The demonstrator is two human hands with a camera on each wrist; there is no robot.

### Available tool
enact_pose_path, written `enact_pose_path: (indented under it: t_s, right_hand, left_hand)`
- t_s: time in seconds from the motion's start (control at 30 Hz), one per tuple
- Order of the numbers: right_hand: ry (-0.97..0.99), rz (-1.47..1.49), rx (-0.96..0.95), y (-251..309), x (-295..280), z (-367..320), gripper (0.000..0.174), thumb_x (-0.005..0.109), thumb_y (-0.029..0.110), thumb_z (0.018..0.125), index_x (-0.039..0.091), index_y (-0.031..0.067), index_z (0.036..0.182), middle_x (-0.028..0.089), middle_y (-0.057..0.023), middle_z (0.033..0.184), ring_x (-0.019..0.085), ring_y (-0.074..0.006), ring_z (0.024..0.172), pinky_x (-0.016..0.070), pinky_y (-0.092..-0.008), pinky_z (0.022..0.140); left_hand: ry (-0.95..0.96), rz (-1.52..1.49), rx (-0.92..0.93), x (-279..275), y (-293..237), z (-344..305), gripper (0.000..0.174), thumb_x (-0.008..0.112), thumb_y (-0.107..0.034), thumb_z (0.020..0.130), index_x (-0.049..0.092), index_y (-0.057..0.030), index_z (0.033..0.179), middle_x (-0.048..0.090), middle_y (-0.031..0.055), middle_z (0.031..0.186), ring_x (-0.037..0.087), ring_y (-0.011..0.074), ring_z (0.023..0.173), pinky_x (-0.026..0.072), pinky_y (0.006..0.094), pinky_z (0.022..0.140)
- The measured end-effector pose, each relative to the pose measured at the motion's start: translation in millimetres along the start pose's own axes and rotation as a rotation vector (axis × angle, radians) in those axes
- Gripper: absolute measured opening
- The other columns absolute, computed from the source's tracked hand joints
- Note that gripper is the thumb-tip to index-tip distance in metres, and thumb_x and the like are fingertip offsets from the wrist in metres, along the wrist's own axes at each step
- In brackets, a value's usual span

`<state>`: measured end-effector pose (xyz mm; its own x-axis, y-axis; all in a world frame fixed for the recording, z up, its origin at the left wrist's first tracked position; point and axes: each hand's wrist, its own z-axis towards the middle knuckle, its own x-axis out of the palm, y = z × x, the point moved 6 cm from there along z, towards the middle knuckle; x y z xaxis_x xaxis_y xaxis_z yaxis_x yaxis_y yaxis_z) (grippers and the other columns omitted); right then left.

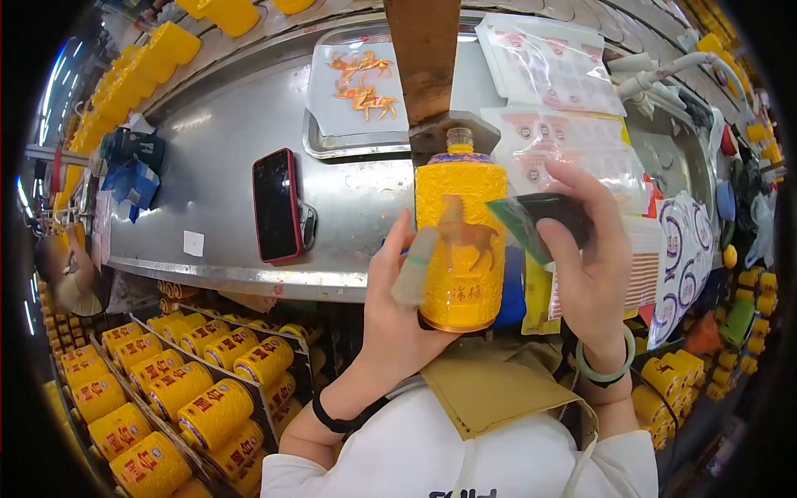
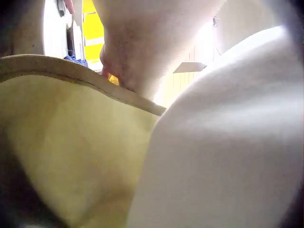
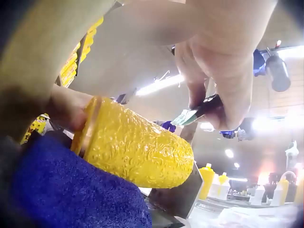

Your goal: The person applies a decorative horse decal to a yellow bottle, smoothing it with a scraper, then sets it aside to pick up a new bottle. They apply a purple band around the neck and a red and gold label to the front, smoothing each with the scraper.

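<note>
A yellow embossed bottle point(image 1: 490, 183) with a clear glass neck and a brown-gold horse figure point(image 1: 471, 236) on its front stands in my left hand point(image 1: 397, 328). That hand grips it from the left side and below, a pale cover point(image 1: 415, 270) on its thumb. My right hand point(image 1: 594, 282) pinches a scraper point(image 1: 548, 220) with a dark handle and a green translucent blade. In the head view the blade's tip is right by the bottle's upper right edge. The right wrist view shows the bottle point(image 3: 137, 142) tilted, the scraper point(image 3: 199, 111) above it.
A metal tray point(image 1: 332, 145) with more horse figures lies at the back. On the metal table point(image 1: 199, 158) lies a phone point(image 1: 276, 203). Plastic sheets point(image 1: 548, 66) lie to the right, a blue towel point(image 3: 76, 185) below the bottle. Crates of yellow bottles point(image 1: 216, 411) stand lower left.
</note>
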<state>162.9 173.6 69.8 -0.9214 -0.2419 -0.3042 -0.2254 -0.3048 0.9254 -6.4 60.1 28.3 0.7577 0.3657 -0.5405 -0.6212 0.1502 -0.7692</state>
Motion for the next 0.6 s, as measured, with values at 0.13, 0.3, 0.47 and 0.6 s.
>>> enact_pose_path:
  t_s: [0.13, 0.3, 0.47, 0.6]
  right_hand:
    - [-0.017, -0.055, -0.126, 11, 4, 9, 0.036, 0.070, -0.009, 0.087, 0.067, -0.0001, 0.122, 0.070, -0.0131, 0.108, 0.070, -0.0229, 0.094, 0.0544, -0.0310, 0.086]
    - [0.112, -0.233, -0.249, 26, 12, 17, 0.038, 0.070, -0.010, 0.084, 0.068, 0.0003, 0.121, 0.071, -0.0146, 0.104, 0.068, -0.0287, 0.091, 0.0543, -0.0356, 0.082]
    - [0.242, -0.324, -0.338, 42, 28, 22, 0.035, 0.067, -0.009, 0.086, 0.069, -0.0002, 0.120, 0.067, -0.0139, 0.099, 0.064, -0.0257, 0.091, 0.0500, -0.0340, 0.083]
    - [0.264, -0.318, -0.388, 36, 30, 23, 0.034, 0.069, -0.007, 0.085, 0.070, 0.0005, 0.117, 0.066, -0.0151, 0.094, 0.060, -0.0330, 0.087, 0.0483, -0.0384, 0.081]
  left_hand:
    - [-0.019, -0.022, -0.007, 2, 7, -2, 0.098, 0.099, -0.014, 0.063, 0.052, 0.0014, 0.147, 0.047, 0.0239, 0.154, 0.060, 0.0367, 0.127, 0.0518, 0.0413, 0.105]
    - [0.003, -0.061, -0.010, 0, 19, -14, 0.094, 0.098, -0.012, 0.064, 0.054, 0.0008, 0.146, 0.049, 0.0255, 0.154, 0.059, 0.0383, 0.131, 0.0511, 0.0419, 0.107]
    - [-0.003, -0.140, -0.006, 1, 26, -23, 0.092, 0.097, -0.011, 0.066, 0.054, -0.0006, 0.146, 0.049, 0.0261, 0.154, 0.059, 0.0382, 0.133, 0.0507, 0.0425, 0.108]
    - [-0.005, -0.169, -0.083, 5, 27, -25, 0.097, 0.097, -0.011, 0.066, 0.049, -0.0008, 0.150, 0.053, 0.0236, 0.150, 0.060, 0.0359, 0.130, 0.0504, 0.0406, 0.107]
